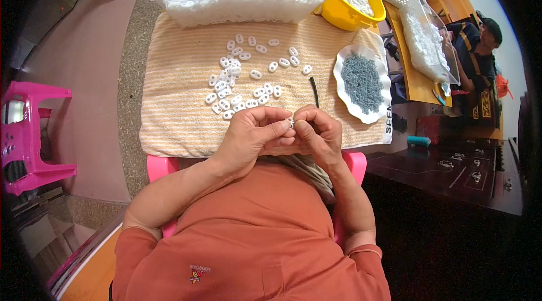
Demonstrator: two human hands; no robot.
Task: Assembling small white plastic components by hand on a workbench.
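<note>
Nearest: wearer's rust-red shirt (243, 210), both forearms reaching forward over it. Left hand (257, 134) and right hand (319, 134) meet at the near edge of a striped cloth (178, 81). Grip: each pinches the same small white piece (292, 123) between thumb and forefinger; it sits between the fingertips, mostly covered, shape not readable. Just beyond: loose two-holed white pieces (256, 74), clustered ahead of the left hand, some overlapping, others scattered rightward. Thin black rod (314, 92) lies ahead of the right hand. To its right, a scalloped white dish (338, 72) holds small grey parts (362, 83). Far side of cloth: clear bin (237, 13) heaped with white pieces; yellow basin (345, 20) beside it, also filled. Farther right: a co-worker (480, 49) beside another clear bin (449, 47)
</note>
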